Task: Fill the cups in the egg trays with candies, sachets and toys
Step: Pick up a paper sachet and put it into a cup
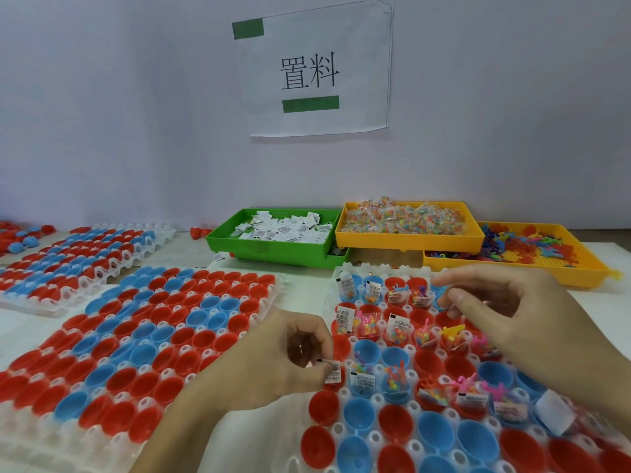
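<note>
Head view: left hand fingers pinch sachet; right hand fingers loose, empty; green bin behind.

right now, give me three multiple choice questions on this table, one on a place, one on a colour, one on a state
1. Where do the loose white sachets lie?
A. green bin
B. front yellow bin
C. far-left egg tray

2. What colours are the cups in the egg trays?
A. green and yellow
B. red and blue
C. white and black

3. What is the left hand doing?
A. lying flat on the table
B. pinching a white sachet
C. lifting a bin

Answers:
1 A: the sachets fill the green bin at the back.
2 B: every cup in the near-left egg tray is red or blue.
3 B: the left hand has its fingers closed on a white sachet above the right egg tray.
</note>
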